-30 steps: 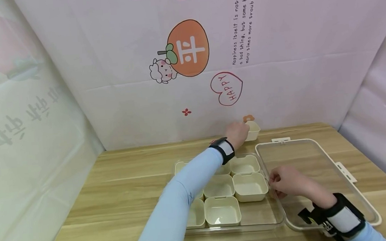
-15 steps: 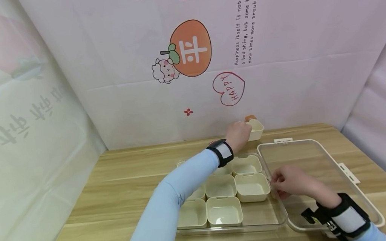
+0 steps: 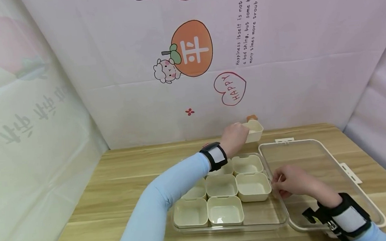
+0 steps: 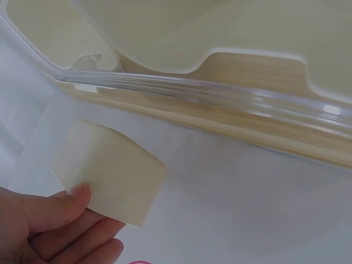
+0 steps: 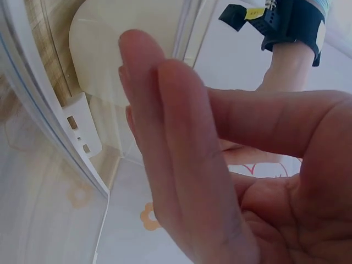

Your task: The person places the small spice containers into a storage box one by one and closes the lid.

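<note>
While the left arm (image 3: 152, 207) stretches diagonally over a clear tray (image 3: 263, 211), the left hand (image 3: 234, 139) reaches past the tray's far edge towards the back of the worktop (image 3: 116, 187) and grasps a small cream container (image 3: 256, 132). The left wrist view shows the thumb laid on the container's outer wall, with the fingers bent at its lower edge. In the head view the container lies just to the right of that hand, beyond the tray, in front of the printed sheet (image 3: 138, 113); whether its base touches the worktop cannot be told. The right hand (image 3: 291, 181) is low over the seam between the tray and a lid (image 3: 306, 157), its forearm coming in from the lower right. Its fingers are nearly straight and close together, the thumb extended behind them, and it holds nothing; contact with the rim cannot be told. The held container is farther back than this hand and well apart from it. Between the two hands, other cream containers (image 3: 254, 187) stand in rows inside the tray.
</note>
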Demonstrator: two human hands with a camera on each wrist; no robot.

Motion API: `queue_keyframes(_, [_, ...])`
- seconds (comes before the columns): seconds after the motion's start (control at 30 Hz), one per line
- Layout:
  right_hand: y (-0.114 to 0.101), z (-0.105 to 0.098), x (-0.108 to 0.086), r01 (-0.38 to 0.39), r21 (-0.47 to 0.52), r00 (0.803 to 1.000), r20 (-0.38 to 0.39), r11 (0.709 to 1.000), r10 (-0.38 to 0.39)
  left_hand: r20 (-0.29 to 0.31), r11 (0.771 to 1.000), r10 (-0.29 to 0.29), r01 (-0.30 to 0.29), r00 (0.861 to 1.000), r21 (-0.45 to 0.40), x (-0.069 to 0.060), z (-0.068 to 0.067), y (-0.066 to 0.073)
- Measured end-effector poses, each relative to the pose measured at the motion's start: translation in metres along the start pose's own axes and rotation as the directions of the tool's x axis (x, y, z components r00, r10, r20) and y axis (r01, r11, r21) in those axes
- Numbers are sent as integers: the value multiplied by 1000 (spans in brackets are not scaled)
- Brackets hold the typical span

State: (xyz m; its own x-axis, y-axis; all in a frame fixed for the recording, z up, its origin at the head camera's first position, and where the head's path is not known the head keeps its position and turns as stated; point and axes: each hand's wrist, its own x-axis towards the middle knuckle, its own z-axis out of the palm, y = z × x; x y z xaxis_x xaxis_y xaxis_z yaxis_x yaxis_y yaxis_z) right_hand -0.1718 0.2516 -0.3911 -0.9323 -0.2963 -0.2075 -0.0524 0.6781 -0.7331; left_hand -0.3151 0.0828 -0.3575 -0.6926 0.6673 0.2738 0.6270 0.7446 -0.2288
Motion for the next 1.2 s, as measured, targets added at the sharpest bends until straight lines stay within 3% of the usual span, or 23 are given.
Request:
queue_keyframes(0.37, [5,-1,1,4,-11,1000,9,1000,-4,-15,998,44,-44,999,50,-23,-7,-3])
queue_keyframes(0.7, [5,-2,1,19,-10,999,29,1000,-18,-24,995,98,-97,995,34,-43,-12,-9])
queue_keyframes(1.2, [6,-2,1,38,-13,999,29,999,-38,-50,985,164,-161,985,64,-77,-22,-2])
